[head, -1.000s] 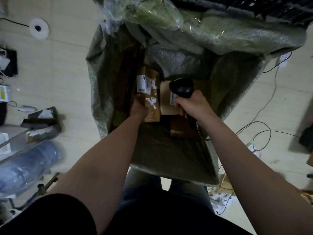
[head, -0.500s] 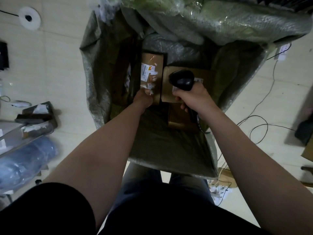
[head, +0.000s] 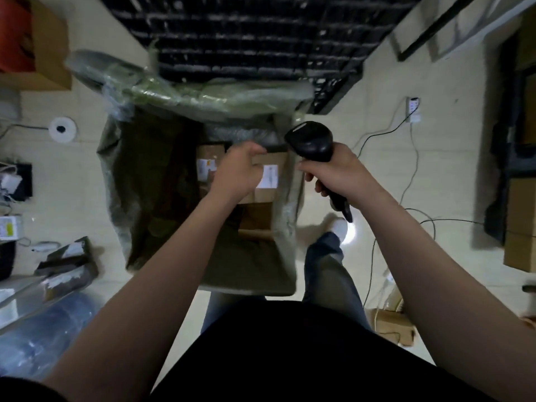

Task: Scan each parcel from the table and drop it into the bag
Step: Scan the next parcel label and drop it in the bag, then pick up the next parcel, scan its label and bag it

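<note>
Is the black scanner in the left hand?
No, the right hand grips the scanner.

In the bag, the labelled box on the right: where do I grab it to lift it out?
Come from straight above: the box lies flat, label up, inside the bag, whose wall crowds its right side. Probably best to pinch its far and near edges, which look freest.

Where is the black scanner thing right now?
In the head view, the scanner is gripped in the right hand, just right of the open green bag, near the labelled parcels inside it.
</note>
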